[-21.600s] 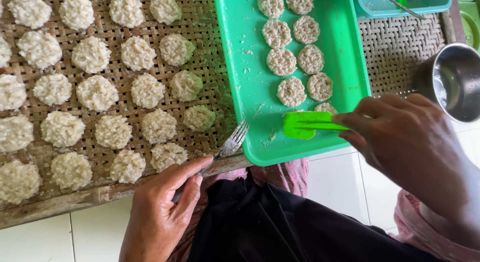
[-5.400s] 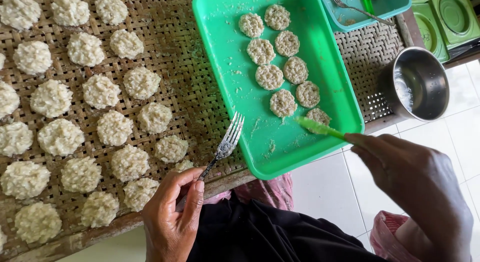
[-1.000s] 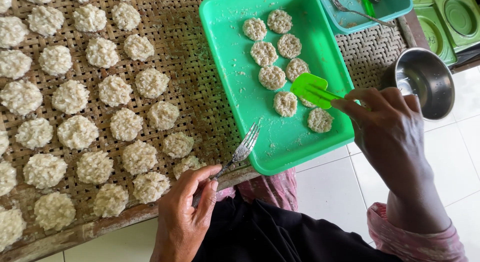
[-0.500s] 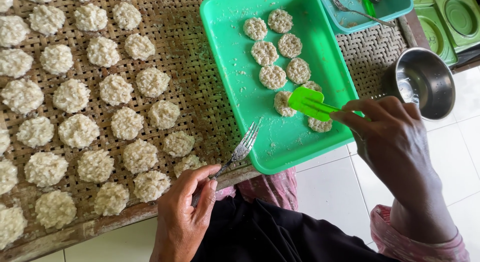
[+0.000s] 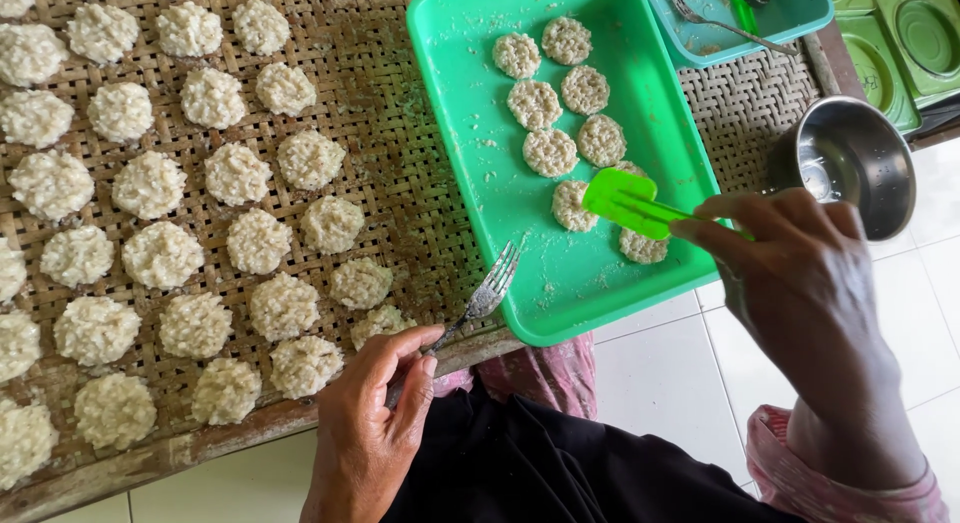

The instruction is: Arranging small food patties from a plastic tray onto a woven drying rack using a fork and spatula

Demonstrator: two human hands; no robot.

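Note:
My right hand (image 5: pixel 800 273) holds a bright green spatula (image 5: pixel 625 203) by its handle, its blade lying over the lower patties in the green tray (image 5: pixel 480 133). Several flat round rice patties (image 5: pixel 545 103) sit in that tray. My left hand (image 5: pixel 375 423) grips a metal fork (image 5: pixel 487 295) near the tray's front left corner, tines pointing up and right. A woven bamboo mat (image 5: pixel 390 153) to the left carries several rows of pale rice patties (image 5: pixel 235 173).
A steel bowl (image 5: pixel 850 158) stands at the right beside my right hand. A teal tray (image 5: pixel 700 38) with a fork lies at the top. Green lids (image 5: pixel 925 38) sit at the top right. White floor tiles (image 5: pixel 670 383) and my dark clothing show below.
The spatula blade has slid left across the lower patties in the green tray, and my right hand has shifted with it. My left hand and fork stay put.

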